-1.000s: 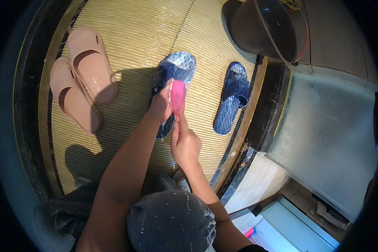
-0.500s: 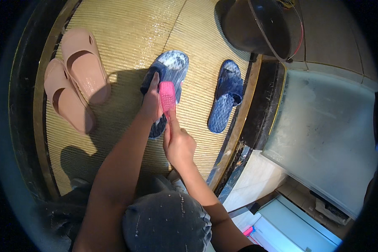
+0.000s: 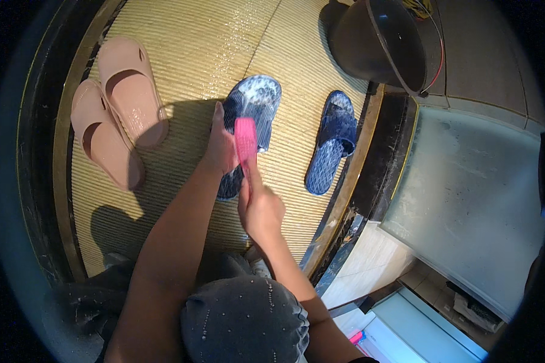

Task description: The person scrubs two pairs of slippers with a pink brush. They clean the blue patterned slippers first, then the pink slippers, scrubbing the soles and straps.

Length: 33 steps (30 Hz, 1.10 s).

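A blue slipper (image 3: 257, 94) with a white mottled, foam-streaked toe lies on the ribbed floor in front of me. My left hand (image 3: 221, 148) grips its strap from the left side, thumb up; some of its fingers are hidden. In my right hand (image 3: 263, 209) is a pink scrubbing brush (image 3: 245, 136), its head over the strap and close beside my left hand. The index finger stretches along the brush's handle while the others wrap round it. My forearms cover part of the slipper's heel end.
The matching blue slipper (image 3: 330, 142) lies to the right, near the raised floor edge. Two pink slippers (image 3: 127, 94) rest on the left. A dark bucket (image 3: 375, 45) with a wire handle is tipped toward the right at the far side. A frosted panel (image 3: 466, 193) is on the right.
The brush has shifted slightly on the slipper's strap and looks blurred. My left hand keeps its grip. The whole view has moved a little, so everything sits slightly farther right.
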Available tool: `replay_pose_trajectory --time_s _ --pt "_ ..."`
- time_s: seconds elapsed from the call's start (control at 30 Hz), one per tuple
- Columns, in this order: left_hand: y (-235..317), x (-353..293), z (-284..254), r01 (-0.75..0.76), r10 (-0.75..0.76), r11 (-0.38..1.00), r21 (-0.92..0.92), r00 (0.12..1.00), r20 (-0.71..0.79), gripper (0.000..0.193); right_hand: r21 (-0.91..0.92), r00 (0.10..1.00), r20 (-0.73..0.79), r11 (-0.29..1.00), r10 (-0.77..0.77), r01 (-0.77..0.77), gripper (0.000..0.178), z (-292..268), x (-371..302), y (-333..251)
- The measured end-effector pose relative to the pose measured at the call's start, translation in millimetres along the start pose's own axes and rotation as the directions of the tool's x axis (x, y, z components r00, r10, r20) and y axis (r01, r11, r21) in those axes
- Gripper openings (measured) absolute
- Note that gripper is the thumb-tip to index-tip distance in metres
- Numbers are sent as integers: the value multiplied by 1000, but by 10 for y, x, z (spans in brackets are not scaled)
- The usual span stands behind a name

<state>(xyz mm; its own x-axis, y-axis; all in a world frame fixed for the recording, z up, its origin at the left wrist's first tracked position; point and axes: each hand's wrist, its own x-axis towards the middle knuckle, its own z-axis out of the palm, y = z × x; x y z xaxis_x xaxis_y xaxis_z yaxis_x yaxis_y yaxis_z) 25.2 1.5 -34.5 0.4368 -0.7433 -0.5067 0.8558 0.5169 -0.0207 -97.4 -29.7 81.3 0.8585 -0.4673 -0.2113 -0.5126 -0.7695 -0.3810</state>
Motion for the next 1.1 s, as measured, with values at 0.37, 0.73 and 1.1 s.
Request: replay_pose_trajectory --time_s 0.37,0.73,1.1 --pt "-9 10 34 -30 29 1000 9 998 60 93 -37 994 54 995 92 -90 43 132 239 -58" --pt "5 -67 123 -107 121 951 288 992 -30 85 -45 997 5 996 83 -83 41 72 834 -41" --pt "17 -47 81 -59 81 978 199 991 -103 72 13 995 103 1000 10 -12 45 11 298 -31"
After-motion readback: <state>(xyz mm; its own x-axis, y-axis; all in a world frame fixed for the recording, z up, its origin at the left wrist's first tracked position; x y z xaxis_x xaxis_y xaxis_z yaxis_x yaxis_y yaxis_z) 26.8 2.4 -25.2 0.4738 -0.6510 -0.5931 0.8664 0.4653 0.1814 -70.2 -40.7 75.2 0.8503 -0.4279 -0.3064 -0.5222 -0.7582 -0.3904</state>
